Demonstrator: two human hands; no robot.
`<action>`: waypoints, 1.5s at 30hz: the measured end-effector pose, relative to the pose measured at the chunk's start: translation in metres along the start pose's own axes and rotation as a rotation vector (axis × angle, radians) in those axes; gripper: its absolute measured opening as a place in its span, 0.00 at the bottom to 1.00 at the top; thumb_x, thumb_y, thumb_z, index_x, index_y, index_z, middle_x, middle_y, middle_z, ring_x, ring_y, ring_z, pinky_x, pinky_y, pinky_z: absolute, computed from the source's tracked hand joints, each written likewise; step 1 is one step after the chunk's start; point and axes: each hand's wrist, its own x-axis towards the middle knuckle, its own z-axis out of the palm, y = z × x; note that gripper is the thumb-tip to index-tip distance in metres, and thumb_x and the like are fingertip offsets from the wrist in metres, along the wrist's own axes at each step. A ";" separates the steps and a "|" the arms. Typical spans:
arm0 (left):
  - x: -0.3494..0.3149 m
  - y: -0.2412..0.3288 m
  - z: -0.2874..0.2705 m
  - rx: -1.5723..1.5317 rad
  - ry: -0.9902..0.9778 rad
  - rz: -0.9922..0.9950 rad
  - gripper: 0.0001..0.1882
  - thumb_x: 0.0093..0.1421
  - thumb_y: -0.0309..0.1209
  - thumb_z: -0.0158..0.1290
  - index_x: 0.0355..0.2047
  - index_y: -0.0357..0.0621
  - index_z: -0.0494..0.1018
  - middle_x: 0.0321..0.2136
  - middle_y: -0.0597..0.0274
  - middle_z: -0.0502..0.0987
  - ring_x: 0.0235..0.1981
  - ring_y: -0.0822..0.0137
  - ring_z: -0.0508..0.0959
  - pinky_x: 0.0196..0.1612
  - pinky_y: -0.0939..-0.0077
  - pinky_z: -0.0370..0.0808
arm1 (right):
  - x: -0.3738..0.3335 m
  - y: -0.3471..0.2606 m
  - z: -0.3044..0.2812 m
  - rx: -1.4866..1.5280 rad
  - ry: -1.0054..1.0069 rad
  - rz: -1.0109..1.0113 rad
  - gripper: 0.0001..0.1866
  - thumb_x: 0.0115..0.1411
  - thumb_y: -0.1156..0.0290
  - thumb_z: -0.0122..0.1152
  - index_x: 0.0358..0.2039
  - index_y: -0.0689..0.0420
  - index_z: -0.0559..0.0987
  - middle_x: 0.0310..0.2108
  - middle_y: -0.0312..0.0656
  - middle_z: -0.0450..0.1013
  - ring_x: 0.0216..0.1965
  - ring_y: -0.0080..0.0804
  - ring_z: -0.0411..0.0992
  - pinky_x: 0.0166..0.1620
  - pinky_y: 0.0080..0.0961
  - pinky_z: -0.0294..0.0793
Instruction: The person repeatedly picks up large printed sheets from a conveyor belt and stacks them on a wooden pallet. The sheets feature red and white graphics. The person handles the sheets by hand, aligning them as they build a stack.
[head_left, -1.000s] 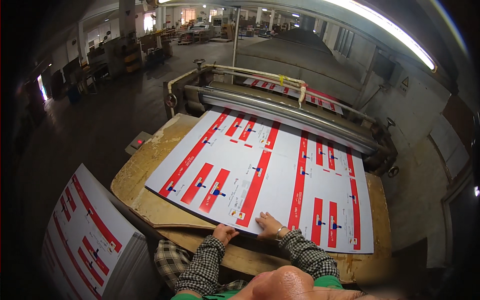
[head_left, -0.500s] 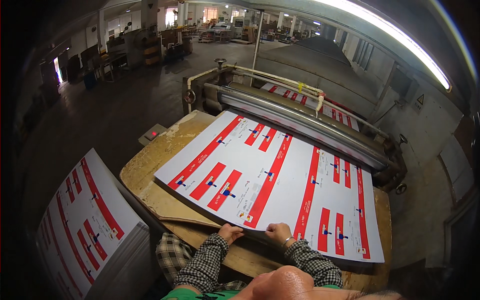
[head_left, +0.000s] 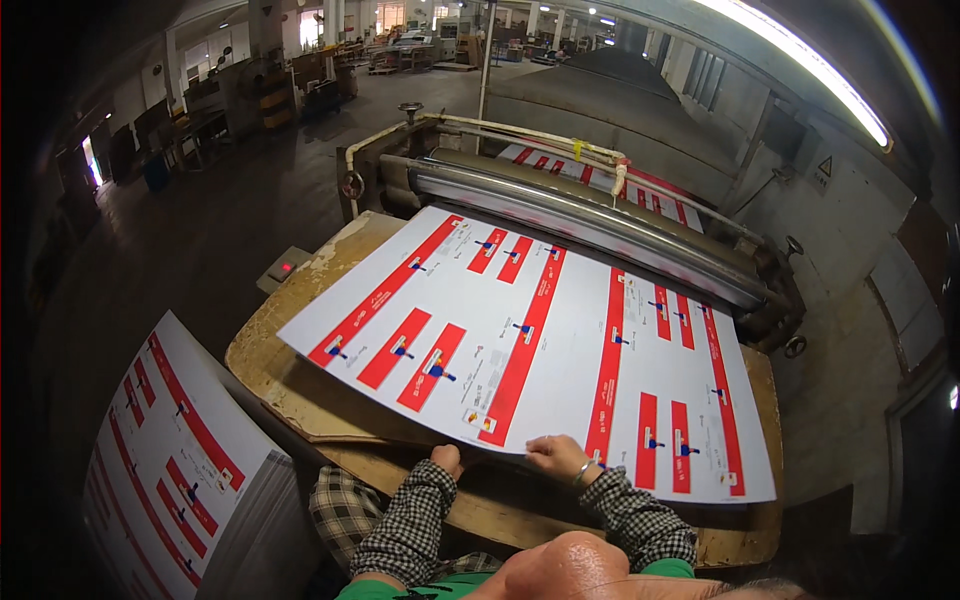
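A large printed sheet (head_left: 560,330), white with red bands and small blue figures, slopes up from me to a metal roller (head_left: 590,232). My right hand (head_left: 560,458) pinches the sheet's near edge, a bracelet on its wrist. Just left of it my left hand (head_left: 447,460) is closed at the same edge, its fingertips hidden, so what they grip cannot be made out. Under the sheet is a worn wooden feed table (head_left: 262,335).
A tall stack of similar printed sheets (head_left: 165,450) stands at my left. Beyond the roller more printed sheet (head_left: 560,165) shows. Handwheels (head_left: 795,346) stick out from the machine's sides. A small box with a red light (head_left: 285,268) sits at the table's left edge.
The whole view has shifted a little, moving the machine up and left in it. My hands are slightly farther apart along the sheet's near edge. The right one still pinches it.
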 end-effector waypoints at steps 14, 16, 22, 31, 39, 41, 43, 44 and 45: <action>-0.046 0.035 0.035 0.104 -0.200 -0.018 0.18 0.62 0.26 0.39 0.52 0.34 0.57 0.47 0.49 0.68 0.46 0.56 0.73 0.44 0.61 0.75 | 0.066 0.048 0.029 -0.155 0.098 0.169 0.25 0.45 0.54 0.63 0.39 0.59 0.76 0.46 0.53 0.68 0.50 0.48 0.64 0.51 0.32 0.66; -0.045 0.035 0.035 0.108 -0.195 -0.017 0.18 0.59 0.23 0.41 0.50 0.33 0.59 0.44 0.49 0.70 0.44 0.57 0.74 0.45 0.63 0.74 | 0.043 0.036 0.046 -0.269 0.038 -0.042 0.30 0.43 0.54 0.65 0.44 0.59 0.73 0.49 0.54 0.64 0.52 0.53 0.61 0.52 0.33 0.64; -0.039 0.032 0.027 0.115 -0.177 -0.040 0.07 0.49 0.16 0.45 0.31 0.28 0.67 0.27 0.56 0.71 0.28 0.66 0.74 0.37 0.68 0.77 | 0.024 0.021 0.030 -0.355 -0.129 -0.016 0.34 0.44 0.63 0.63 0.53 0.58 0.66 0.58 0.51 0.57 0.57 0.49 0.58 0.56 0.30 0.61; -0.058 0.040 0.045 0.100 0.084 -0.012 0.13 0.56 0.19 0.35 0.38 0.16 0.60 0.38 0.36 0.68 0.39 0.50 0.75 0.39 0.57 0.76 | 0.012 0.002 -0.004 0.122 0.119 -0.018 0.16 0.49 0.71 0.54 0.39 0.61 0.77 0.44 0.49 0.72 0.45 0.39 0.72 0.49 0.25 0.71; -0.046 0.035 0.039 0.064 -0.096 -0.017 0.14 0.59 0.22 0.37 0.43 0.23 0.58 0.42 0.42 0.69 0.44 0.48 0.73 0.46 0.53 0.73 | 0.032 0.046 0.030 0.160 -0.043 0.100 0.16 0.46 0.69 0.58 0.37 0.60 0.77 0.43 0.47 0.73 0.50 0.37 0.69 0.50 0.25 0.69; -0.041 0.033 0.035 0.052 -0.163 -0.023 0.14 0.61 0.24 0.38 0.44 0.24 0.59 0.42 0.43 0.69 0.44 0.49 0.74 0.46 0.55 0.74 | 0.054 0.059 0.019 0.173 -0.029 0.185 0.17 0.46 0.67 0.59 0.37 0.60 0.77 0.42 0.46 0.73 0.48 0.38 0.69 0.49 0.26 0.69; -0.039 0.032 0.034 0.038 -0.235 -0.037 0.16 0.62 0.27 0.39 0.45 0.25 0.59 0.44 0.44 0.69 0.44 0.52 0.74 0.47 0.60 0.74 | 0.073 0.064 0.010 0.015 0.097 0.278 0.19 0.46 0.64 0.60 0.37 0.60 0.77 0.44 0.47 0.72 0.48 0.38 0.68 0.50 0.27 0.68; -0.039 0.032 0.034 0.062 -0.229 -0.032 0.17 0.62 0.27 0.39 0.47 0.26 0.58 0.46 0.44 0.68 0.45 0.54 0.74 0.47 0.62 0.74 | 0.077 0.062 0.010 -0.139 0.202 0.309 0.19 0.46 0.62 0.60 0.37 0.60 0.77 0.45 0.48 0.71 0.48 0.38 0.68 0.50 0.27 0.67; -0.039 0.032 0.035 0.084 -0.201 -0.023 0.17 0.62 0.27 0.39 0.48 0.27 0.58 0.46 0.45 0.69 0.45 0.54 0.73 0.47 0.62 0.74 | 0.077 0.059 0.012 -0.023 0.203 0.407 0.27 0.44 0.57 0.63 0.44 0.58 0.74 0.52 0.51 0.65 0.55 0.45 0.61 0.55 0.34 0.61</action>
